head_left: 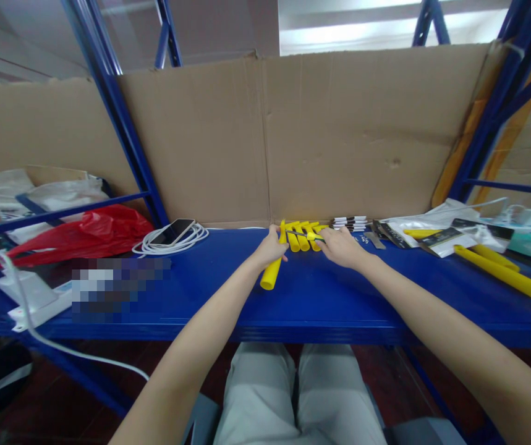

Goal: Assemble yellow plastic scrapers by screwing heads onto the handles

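Note:
My left hand (272,247) is closed around a yellow tube (271,275), whose near end slants down toward me over the blue shelf (209,278). In my right hand (342,246) is what looks like a screwdriver (313,237), with a yellow and black handle and a thin shaft. Its shaft points left and reaches the upper part of the held tube; whether the tip touches it I cannot tell. Several more yellow tubes (305,244) lie in a row between and behind my hands, partly covered by the tool.
Right of my hands are small white-and-dark packets (349,222), a flat metal piece (375,240), plastic packaging (448,241) and loose yellow tubes (506,272). Leftward lie a phone (175,231) on a coiled white cable (195,237), a red bag (93,232) and a power strip (45,306). Cardboard (339,142) stands behind.

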`<state>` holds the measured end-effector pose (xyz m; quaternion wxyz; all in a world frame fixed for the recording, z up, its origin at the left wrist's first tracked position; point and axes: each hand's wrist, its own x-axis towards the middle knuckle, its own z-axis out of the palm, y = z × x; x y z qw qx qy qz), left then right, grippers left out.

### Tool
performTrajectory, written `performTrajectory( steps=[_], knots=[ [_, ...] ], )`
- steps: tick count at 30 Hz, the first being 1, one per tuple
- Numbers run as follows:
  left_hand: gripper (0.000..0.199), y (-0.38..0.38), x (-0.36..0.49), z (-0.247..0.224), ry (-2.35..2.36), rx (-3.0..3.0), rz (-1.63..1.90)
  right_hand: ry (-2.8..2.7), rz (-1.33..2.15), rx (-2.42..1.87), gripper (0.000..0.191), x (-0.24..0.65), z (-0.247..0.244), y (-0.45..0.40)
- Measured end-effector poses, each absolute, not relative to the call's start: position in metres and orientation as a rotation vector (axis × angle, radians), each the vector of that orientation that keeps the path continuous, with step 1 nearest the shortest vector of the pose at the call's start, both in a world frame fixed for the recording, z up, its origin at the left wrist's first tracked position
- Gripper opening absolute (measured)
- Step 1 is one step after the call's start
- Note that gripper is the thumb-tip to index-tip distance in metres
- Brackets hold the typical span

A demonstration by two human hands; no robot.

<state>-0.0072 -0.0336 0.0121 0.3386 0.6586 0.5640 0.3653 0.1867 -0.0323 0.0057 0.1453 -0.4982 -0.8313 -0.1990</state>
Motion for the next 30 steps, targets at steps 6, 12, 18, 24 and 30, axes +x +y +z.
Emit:
performTrajectory(
  steps=[6, 12, 18, 24, 30],
  knots=[
    [0.053, -0.034, -0.007, 0.010, 1.394, 1.684, 0.935, -2.385, -0.648, -1.417, 0.028, 0.190, 0.005, -0.029],
    [0.055, -0.036, -0.005, 0.007, 1.428, 1.717, 0.878, -2.356, -0.642, -1.409, 0.025, 0.196, 0.003, -0.026],
    [0.056, -0.037, -0.003, 0.006, 1.440, 1.764, 0.843, -2.357, -0.647, -1.412, 0.022, 0.197, 0.005, -0.027],
    [0.051, -0.041, 0.000, 0.009, 1.407, 1.746, 0.841, -2.362, -0.607, -1.497, 0.025, 0.199, 0.005, -0.026],
    [0.050, -0.040, 0.000, 0.008, 1.396, 1.747, 0.837, -2.402, -0.536, -1.459, 0.031, 0.197, 0.003, -0.025]
  ],
)
